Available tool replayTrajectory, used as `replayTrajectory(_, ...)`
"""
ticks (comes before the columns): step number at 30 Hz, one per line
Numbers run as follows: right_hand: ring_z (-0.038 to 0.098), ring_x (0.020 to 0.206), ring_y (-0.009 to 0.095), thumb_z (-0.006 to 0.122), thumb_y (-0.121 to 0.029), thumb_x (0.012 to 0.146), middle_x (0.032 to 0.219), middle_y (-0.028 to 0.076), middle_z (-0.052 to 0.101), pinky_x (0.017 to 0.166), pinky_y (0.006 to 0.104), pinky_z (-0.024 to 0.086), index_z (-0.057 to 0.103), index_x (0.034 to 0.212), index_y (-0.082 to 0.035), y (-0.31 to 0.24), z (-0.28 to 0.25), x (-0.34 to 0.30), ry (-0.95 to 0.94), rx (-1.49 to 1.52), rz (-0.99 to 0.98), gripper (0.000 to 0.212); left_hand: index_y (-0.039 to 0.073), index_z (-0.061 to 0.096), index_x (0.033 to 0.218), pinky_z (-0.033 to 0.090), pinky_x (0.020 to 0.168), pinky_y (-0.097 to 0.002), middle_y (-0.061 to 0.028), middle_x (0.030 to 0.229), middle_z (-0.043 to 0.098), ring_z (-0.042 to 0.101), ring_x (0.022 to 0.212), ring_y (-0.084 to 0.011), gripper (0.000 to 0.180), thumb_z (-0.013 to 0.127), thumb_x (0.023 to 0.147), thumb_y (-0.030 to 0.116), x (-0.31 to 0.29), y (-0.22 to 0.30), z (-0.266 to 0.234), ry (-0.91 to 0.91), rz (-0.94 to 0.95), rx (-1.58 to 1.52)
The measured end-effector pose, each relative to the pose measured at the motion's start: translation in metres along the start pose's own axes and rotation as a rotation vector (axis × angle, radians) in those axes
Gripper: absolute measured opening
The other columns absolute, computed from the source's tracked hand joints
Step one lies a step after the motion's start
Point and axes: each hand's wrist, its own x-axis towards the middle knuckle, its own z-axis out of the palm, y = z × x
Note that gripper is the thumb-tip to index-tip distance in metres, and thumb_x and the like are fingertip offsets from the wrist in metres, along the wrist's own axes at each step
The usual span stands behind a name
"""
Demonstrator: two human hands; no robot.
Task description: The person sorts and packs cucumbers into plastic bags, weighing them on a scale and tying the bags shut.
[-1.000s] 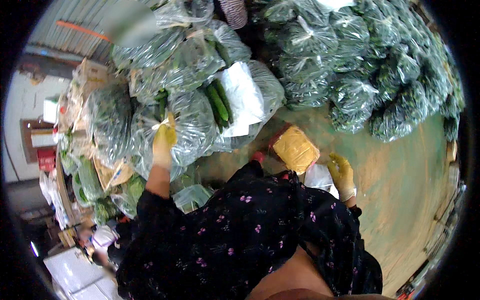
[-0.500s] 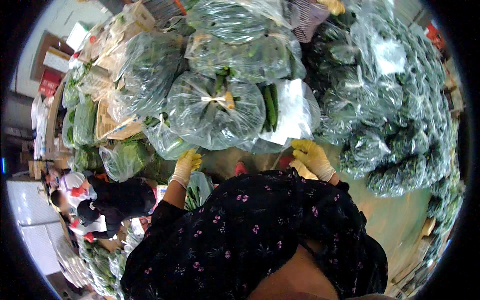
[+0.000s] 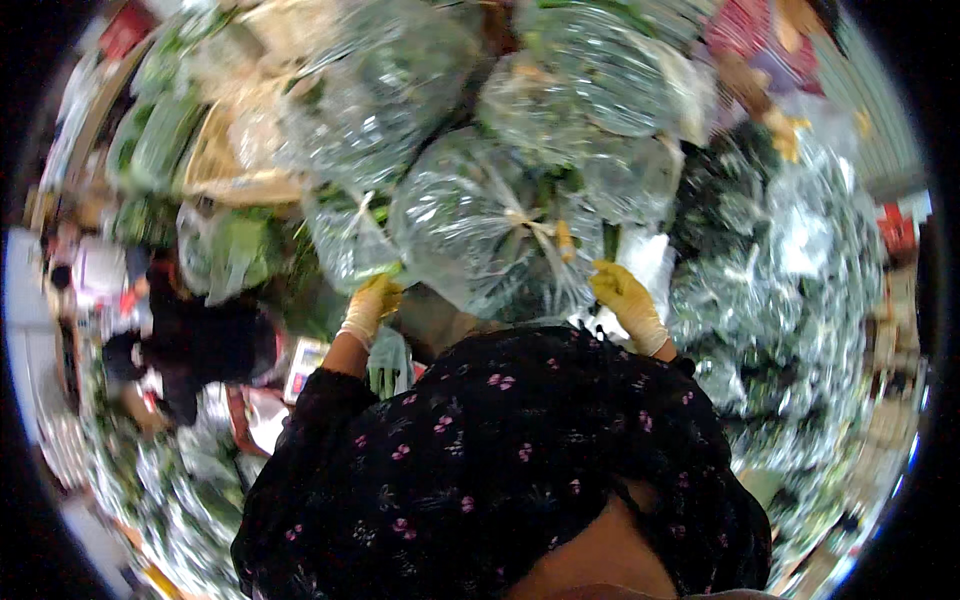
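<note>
Both of my hands wear yellow-and-white gloves. My left hand (image 3: 372, 303) is closed, its fingers curled at the lower edge of a small tied clear bag (image 3: 345, 235); what they hold, if anything, cannot be made out. On the other side, my right hand (image 3: 628, 300) bends its fingers beside the lower right of a large clear plastic bag (image 3: 465, 225). Whether they grip its film is unclear. Dark green vegetables fill this large bag, gathered with a pale tie (image 3: 522, 218). Near the tie lies an orange-yellow piece (image 3: 565, 241). A white sheet (image 3: 645, 265) shows behind my right hand.
More bagged green vegetables (image 3: 600, 75) are piled ahead, and a heap of bags (image 3: 800, 320) covers the right side. A tan crate (image 3: 240, 188) stands left. One person in dark clothes (image 3: 205, 335) is at lower left; another person's gloved hand (image 3: 785, 135) appears far right.
The view has swung left, so the bags ahead appear shifted right and tilted. My hands keep nearly the same place in the picture. The large bag now sits between them.
</note>
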Motion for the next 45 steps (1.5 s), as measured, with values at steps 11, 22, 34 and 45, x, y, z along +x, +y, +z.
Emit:
replayTrajectory(11,0.046,0.066,0.016,0.068,-0.028,0.077,0.074,0.004,0.051,0.061,0.0287,0.040,0.045,0.118,0.003,0.022,0.031,0.115,-0.117,-0.738,-0.236,0.056,0.017,0.051,0.082,0.035,0.044,-0.0330,-0.0008,0.062,0.047,0.045,0.050,-0.0174,0.020,0.045,0.088,0.034,-0.150,-0.261,-0.034,0.391,-0.438,-0.438)
replayTrajectory(22,0.056,0.075,0.035,0.056,-0.036,0.080,0.081,0.018,0.058,0.064,0.0441,0.042,0.048,0.100,-0.005,-0.014,0.039,0.115,-0.280,-0.995,-0.206,0.038,0.003,0.061,0.098,0.048,0.077,-0.0416,-0.0203,0.095,0.062,0.060,0.087,-0.0336,0.037,0.060,0.072,0.029,-0.278,-0.565,0.060,0.252,-0.545,0.766)
replayTrajectory(34,0.059,0.096,0.026,0.059,-0.028,0.077,0.117,0.018,0.055,0.081,0.0309,0.045,0.024,0.138,-0.005,0.056,-0.026,0.070,-0.480,-0.506,-0.106,0.073,0.004,0.052,0.113,0.049,0.078,-0.0373,-0.0149,0.106,0.060,0.061,0.087,-0.0270,0.035,0.055,0.086,0.026,-0.132,-0.363,-0.028,0.416,0.473,1.086)
replayTrajectory(45,0.058,0.087,0.025,0.062,-0.030,0.079,0.098,0.014,0.059,0.077,0.0325,0.044,0.051,0.115,-0.005,0.143,-0.079,0.056,-0.366,-0.274,-0.096,0.046,0.007,0.051,0.115,0.050,0.072,-0.0289,-0.0100,0.094,0.064,0.062,0.081,-0.0188,0.030,0.053,0.090,0.024,-0.101,-0.120,0.060,0.125,0.425,0.082)
